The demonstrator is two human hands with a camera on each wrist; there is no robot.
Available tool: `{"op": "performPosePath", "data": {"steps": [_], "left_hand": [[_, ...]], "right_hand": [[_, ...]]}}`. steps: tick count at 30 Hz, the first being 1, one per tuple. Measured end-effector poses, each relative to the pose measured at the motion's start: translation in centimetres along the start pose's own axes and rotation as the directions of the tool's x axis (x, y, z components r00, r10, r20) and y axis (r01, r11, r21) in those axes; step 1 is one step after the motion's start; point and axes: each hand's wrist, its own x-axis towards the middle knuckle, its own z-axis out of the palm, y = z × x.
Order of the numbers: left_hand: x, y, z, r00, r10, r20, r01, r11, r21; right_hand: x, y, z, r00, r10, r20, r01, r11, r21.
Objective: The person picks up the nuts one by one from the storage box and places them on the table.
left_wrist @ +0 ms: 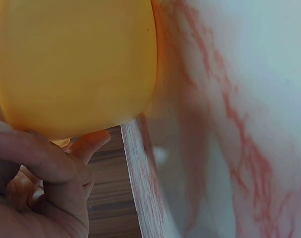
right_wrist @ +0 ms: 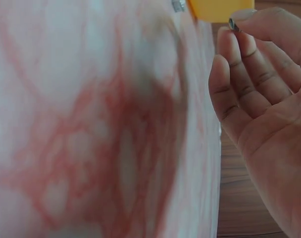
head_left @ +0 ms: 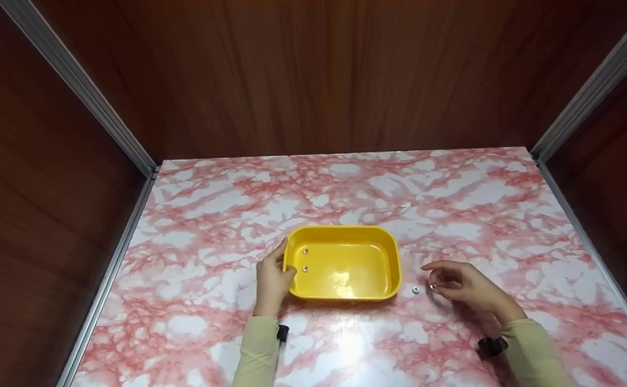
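Note:
My left hand (head_left: 274,277) grips the left wall of a yellow plastic box (head_left: 345,297), thumb at the rim and fingers against the outside. Two small shiny metal pieces (head_left: 305,269) lie in the box near that wall. To the right of the box, my right hand (head_left: 466,287) is raised over the table. Between thumb and fingertip it pinches a small silvery metal piece (right_wrist: 233,24) with a dark hole in its end; its exact kind I cannot tell. Another small round metal piece (head_left: 416,289) lies on the table between the box and this hand.
The table (head_left: 211,215) has a red and white marbled top. Dark wood panels (head_left: 345,80) stand behind it and on both sides, with grey metal rails (head_left: 103,293) along the side edges. Each wrist wears a small black device (head_left: 492,346).

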Motion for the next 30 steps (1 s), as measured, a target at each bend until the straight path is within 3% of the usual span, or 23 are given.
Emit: {"op": "performPosePath", "data": {"steps": [8,15,19,26,30], "left_hand": [[-0.1,0.1,0.0,1.000,-0.014,-0.004,0.014,1.000,0.011],[0.0,0.0,0.1,1.000,-0.008,-0.008,0.008,1.000,0.016],[0.0,0.0,0.0,1.000,-0.006,-0.010,0.007,1.000,0.029],[-0.1,0.0,-0.1,0.999,-0.047,0.004,0.047,0.999,0.024],[0.0,0.1,0.0,0.999,-0.041,0.000,0.041,0.999,0.028]], "right_hand": [[-0.3,0.7,0.3,0.999,0.035,-0.011,-0.035,0.999,-0.002],[-0.3,0.5,0.8,1.000,0.019,-0.015,-0.018,1.000,0.024],[-0.3,1.3,0.7,0.999,0.031,-0.027,-0.031,1.000,-0.007],[-0.3,1.4,0.7,0.992,0.116,-0.042,-0.118,0.992,-0.046],[-0.3,1.4,0.8,0.993,0.108,-0.041,-0.110,0.992,-0.064]]}}
